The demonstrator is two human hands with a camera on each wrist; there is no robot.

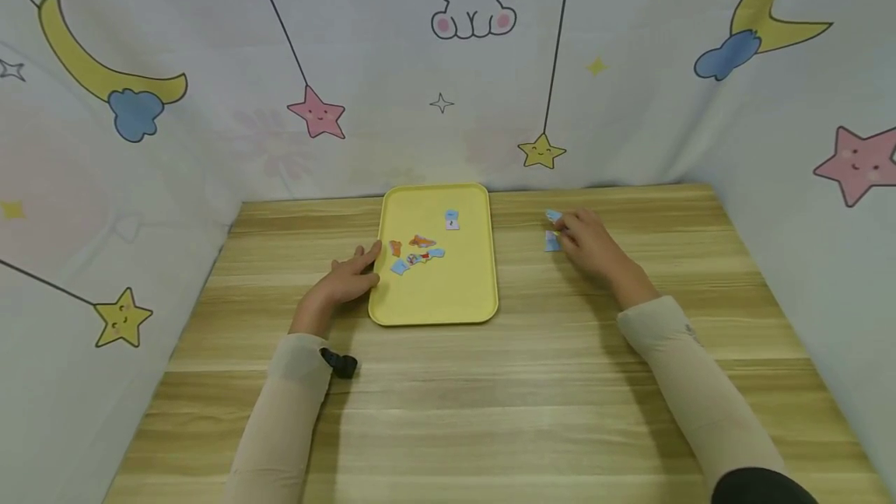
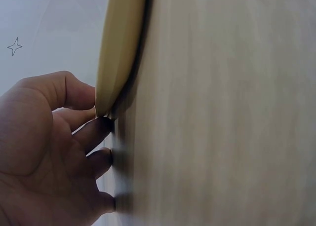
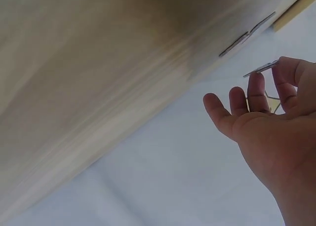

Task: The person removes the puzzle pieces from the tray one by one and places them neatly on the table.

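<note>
Tray [image 1: 441,298] sits against the left hand [image 1: 345,278], its fingers loosely spread; the right hand [image 1: 590,243] pinches a thin piece [image 3: 261,69] above the surface [image 1: 448,411], right of the tray, where a slack grip could drop it.

no readable text, brands or numbers in any view, a small dark mark [image 1: 451,222] on a blue-and-white piece [image 1: 452,215] at the centre of the head view, too small to make out

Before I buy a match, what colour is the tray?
The tray is yellow, clearest in the head view.
</note>
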